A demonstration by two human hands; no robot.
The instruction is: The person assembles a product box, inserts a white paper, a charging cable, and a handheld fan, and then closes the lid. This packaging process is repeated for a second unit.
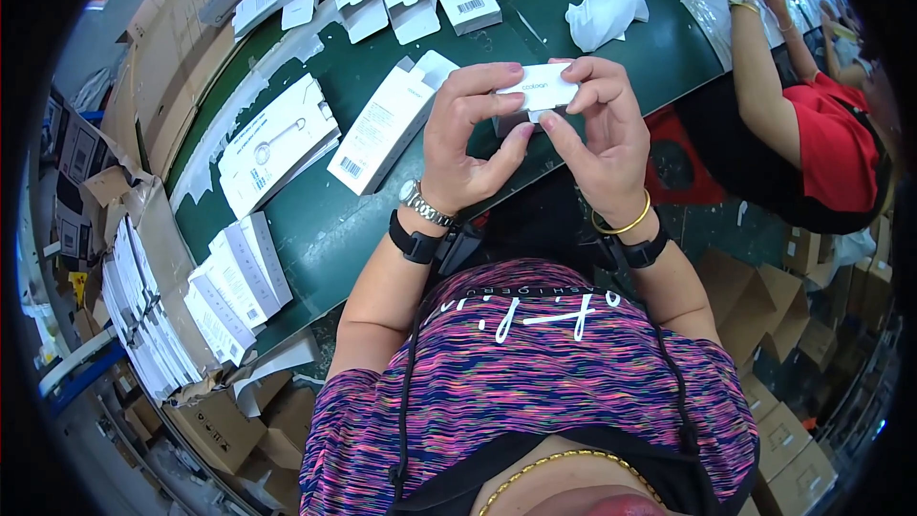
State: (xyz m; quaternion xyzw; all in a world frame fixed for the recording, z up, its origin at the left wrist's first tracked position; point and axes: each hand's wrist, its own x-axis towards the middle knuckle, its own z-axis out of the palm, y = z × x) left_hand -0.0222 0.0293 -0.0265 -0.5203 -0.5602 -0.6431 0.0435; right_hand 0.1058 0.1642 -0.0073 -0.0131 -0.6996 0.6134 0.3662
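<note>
Head view: pinching white box (546, 88) between left hand (468, 145) and right hand (611, 148), one o'clock. Probably steadying both ends

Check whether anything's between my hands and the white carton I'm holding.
Nothing visible is: fingers of both the left hand and right hand touch the white carton directly. The open-flapped carton lies off to the left, and the crumpled white wrapping lies beyond, on the green table.
</note>
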